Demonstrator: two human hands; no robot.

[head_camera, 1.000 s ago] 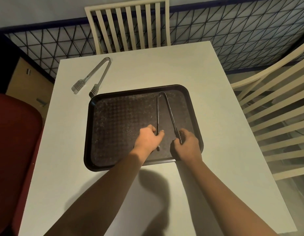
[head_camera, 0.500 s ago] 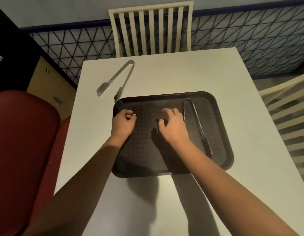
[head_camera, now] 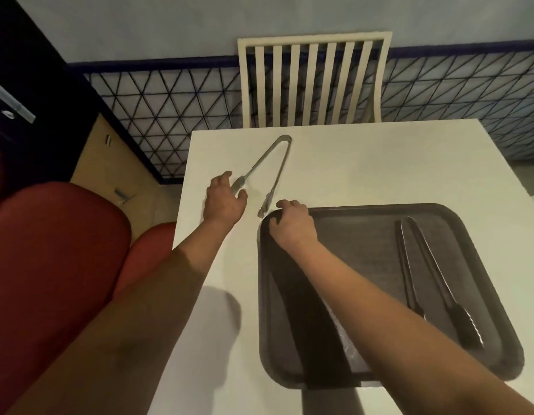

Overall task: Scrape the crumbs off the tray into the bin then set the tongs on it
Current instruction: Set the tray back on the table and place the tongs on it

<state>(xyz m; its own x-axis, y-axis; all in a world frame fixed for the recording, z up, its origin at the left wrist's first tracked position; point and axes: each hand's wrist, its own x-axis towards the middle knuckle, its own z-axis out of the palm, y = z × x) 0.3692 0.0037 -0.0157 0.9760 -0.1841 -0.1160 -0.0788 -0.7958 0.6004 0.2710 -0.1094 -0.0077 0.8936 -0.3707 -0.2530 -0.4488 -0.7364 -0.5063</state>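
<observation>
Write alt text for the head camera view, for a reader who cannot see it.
A person's left hand reaches open-fingered to the silver tongs lying on a white table, while the right hand rests on the far left corner of a dark tray. Black tongs already lie on the tray.

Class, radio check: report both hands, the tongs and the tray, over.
Left hand open, reaching at silver tongs on table. Right hand touching tray corner. Black tongs on tray.

No text, label, brand, number or sign can be read anywhere in this view.
</observation>
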